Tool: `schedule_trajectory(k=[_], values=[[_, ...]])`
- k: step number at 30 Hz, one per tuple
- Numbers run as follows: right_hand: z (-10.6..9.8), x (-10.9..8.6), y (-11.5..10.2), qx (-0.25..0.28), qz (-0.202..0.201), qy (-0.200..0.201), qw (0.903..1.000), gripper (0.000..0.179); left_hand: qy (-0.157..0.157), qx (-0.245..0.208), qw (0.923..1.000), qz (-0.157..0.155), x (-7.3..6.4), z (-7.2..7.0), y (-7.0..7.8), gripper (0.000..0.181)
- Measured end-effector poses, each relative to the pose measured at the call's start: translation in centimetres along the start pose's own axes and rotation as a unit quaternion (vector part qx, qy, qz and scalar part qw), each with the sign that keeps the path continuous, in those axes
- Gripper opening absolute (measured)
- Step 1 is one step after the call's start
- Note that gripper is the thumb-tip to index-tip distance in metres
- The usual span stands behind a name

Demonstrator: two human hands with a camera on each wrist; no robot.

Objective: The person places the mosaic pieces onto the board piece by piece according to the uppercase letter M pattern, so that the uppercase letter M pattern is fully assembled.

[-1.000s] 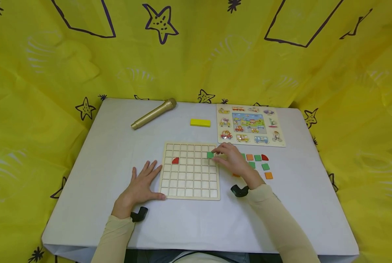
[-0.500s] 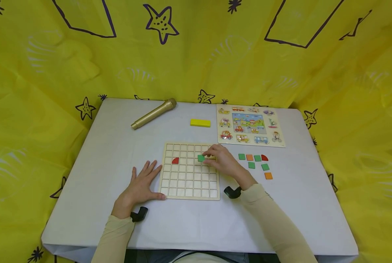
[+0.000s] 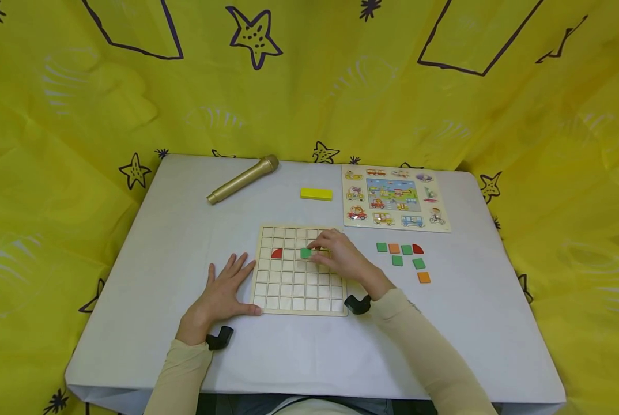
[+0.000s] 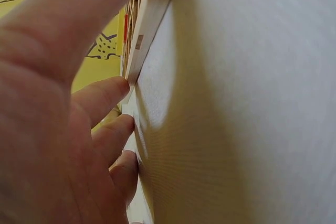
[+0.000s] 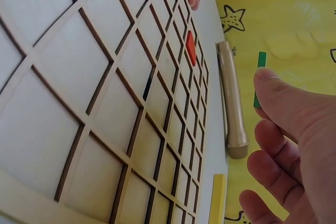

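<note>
A wooden grid board (image 3: 292, 276) of square cells lies in front of the person, with a red quarter-circle tile (image 3: 277, 253) in one cell on its left side. My right hand (image 3: 338, 252) pinches a green square tile (image 3: 306, 253) between thumb and finger over the board's upper part. In the right wrist view the green tile (image 5: 261, 80) is held above the grid, edge toward the camera. My left hand (image 3: 223, 294) lies spread on the table, its thumb and fingertip at the board's left edge. The left wrist view shows its fingers (image 4: 102, 98) straight along the board's side.
Right of the board lie several loose tiles: green squares (image 3: 397, 261), orange squares (image 3: 424, 278) and a red quarter-circle (image 3: 418, 249). Farther back are a gold microphone (image 3: 243, 180), a yellow block (image 3: 316, 194) and a vehicle picture puzzle (image 3: 396, 197). Yellow cloth hangs behind the table.
My right hand has carried the green tile leftward across the board, from its right edge toward the red tile. The left hand has stayed in place.
</note>
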State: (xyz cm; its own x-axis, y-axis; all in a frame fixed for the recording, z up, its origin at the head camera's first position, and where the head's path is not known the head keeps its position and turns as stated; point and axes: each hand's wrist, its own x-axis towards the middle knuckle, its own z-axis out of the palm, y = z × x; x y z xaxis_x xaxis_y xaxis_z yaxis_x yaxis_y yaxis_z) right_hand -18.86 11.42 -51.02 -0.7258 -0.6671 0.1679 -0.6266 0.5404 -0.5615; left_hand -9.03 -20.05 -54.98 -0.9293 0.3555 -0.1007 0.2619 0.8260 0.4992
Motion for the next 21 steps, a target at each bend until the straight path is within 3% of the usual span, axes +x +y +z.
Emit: schedule_trajectory(k=[21], values=[[1.3,1.8,-1.8,-0.018,-0.005,-0.033,0.9993,0.025,0.000,0.001,1.0000,-0.009,0.1,0.1,0.0,0.116]])
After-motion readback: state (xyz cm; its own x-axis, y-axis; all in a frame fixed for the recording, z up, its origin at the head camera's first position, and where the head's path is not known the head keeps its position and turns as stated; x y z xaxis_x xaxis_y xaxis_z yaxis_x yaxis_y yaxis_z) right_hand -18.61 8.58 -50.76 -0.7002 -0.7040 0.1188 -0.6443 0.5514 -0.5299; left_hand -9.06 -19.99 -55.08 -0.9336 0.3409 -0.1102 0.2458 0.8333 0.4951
